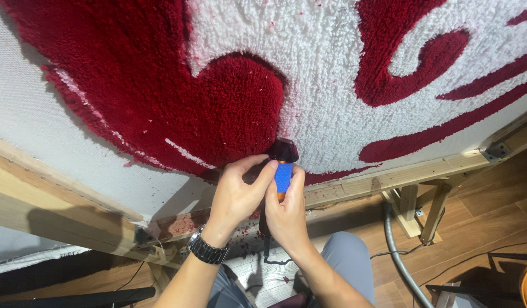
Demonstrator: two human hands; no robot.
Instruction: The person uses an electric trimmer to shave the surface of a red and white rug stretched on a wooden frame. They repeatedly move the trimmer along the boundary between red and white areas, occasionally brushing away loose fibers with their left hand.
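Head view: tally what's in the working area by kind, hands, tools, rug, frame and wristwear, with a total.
Hands: 2, left hand and right hand, both gripping the tool
Blue-handled trimmer: 1
Red and white tufted rug: 1
Wooden frame: 1
Wristwatch: 1
Grey hose: 1
Total: 7
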